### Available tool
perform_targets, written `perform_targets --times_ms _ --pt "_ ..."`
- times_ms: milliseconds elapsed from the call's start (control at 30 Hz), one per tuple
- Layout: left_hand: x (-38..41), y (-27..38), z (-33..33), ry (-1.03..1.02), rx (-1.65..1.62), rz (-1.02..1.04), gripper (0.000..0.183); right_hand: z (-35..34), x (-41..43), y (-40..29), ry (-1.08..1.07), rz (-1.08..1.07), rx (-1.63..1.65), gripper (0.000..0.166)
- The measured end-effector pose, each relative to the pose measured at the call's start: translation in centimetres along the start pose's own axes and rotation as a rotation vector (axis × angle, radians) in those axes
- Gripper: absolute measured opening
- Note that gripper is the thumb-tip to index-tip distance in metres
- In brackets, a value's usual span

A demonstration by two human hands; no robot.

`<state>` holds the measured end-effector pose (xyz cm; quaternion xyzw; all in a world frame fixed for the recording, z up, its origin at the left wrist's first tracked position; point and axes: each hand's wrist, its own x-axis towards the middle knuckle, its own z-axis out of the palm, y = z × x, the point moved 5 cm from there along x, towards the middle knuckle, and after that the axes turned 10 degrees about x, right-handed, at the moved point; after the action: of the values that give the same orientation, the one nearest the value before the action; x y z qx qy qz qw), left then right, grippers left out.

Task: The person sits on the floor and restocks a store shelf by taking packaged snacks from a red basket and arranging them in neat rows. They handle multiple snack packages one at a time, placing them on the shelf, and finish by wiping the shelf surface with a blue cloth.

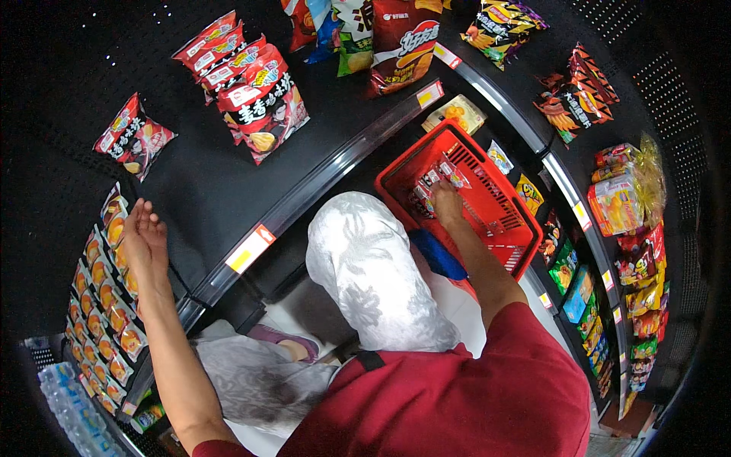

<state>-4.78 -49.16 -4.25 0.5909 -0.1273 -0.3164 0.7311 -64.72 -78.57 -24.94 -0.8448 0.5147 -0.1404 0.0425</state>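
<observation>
Inside a red plastic shopping basket [528, 220], my right hand [447, 200] reaches down to red and black snack bags [424, 185]. Its fingers are over the bags, and whether they grip one is hard to tell. My left hand [145, 228] is raised at the left over the black shelf, palm up with fingers slightly curled and nothing in it. Just above it lies a single red snack bag [135, 138]. A row of similar red chip bags [265, 105] stands further along the same shelf. Rows of small orange-printed packets [108, 297] lie beside my left forearm.
The shelf's edge rail [325, 171] with price tags runs diagonally before my knees. Larger chip bags [402, 48] stand at the top. On the right, a curved rail [571, 194] fronts shelves of snack bags [634, 257], with more packets [564, 265] on a lower level.
</observation>
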Motion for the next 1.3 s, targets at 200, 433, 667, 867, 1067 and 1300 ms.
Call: perform_targets --times_ms 200,433,667,867,1067,1300 --pt "-1.2 0.5 1.4 0.005 -0.001 0.008 0.027 1.2 0.9 0.5 0.056 0.023 0.034 0.016" --pt "-2.6 1.5 1.3 -0.056 -0.013 0.039 0.028 -0.1 0.6 0.2 0.066 0.035 0.104 0.020" --pt "-3.5 1.8 2.0 -0.107 -0.086 0.032 0.030 -1.1 1.6 1.5 0.085 -0.125 0.120 0.023" --pt "-4.3 1.6 1.9 -0.071 -0.113 0.054 0.029 -11.2 7.2 -8.5 0.257 0.024 1.101 0.021" --pt "-4.5 1.4 3.5 0.020 -0.105 0.007 0.030 -27.3 8.5 -32.5 0.330 -0.494 1.001 0.020" --pt "-4.4 1.5 3.5 0.121 -0.102 -0.043 0.031 -26.0 12.0 -52.1 0.220 -1.090 0.738 0.025"
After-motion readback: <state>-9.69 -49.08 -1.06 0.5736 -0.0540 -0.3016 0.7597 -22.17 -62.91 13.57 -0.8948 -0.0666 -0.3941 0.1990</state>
